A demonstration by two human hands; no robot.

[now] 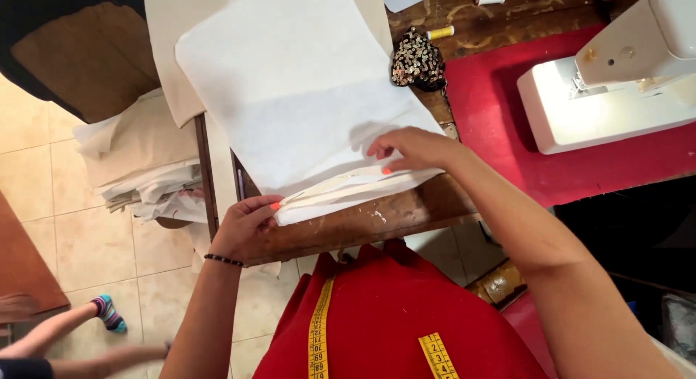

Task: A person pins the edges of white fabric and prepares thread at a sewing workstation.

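White fabric [304, 89] on our desk [377, 219], long axis running away from us. Our left hand [246, 227] pinches its near folded corner; our right hand [409, 148] presses fingertips flat on the near edge. Sewing machine [616, 89] at right.

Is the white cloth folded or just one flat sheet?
Folded, or at least layered. At the near edge of the white cloth, separate layers show, with the left hand pinching one corner and the right hand pressing on top.
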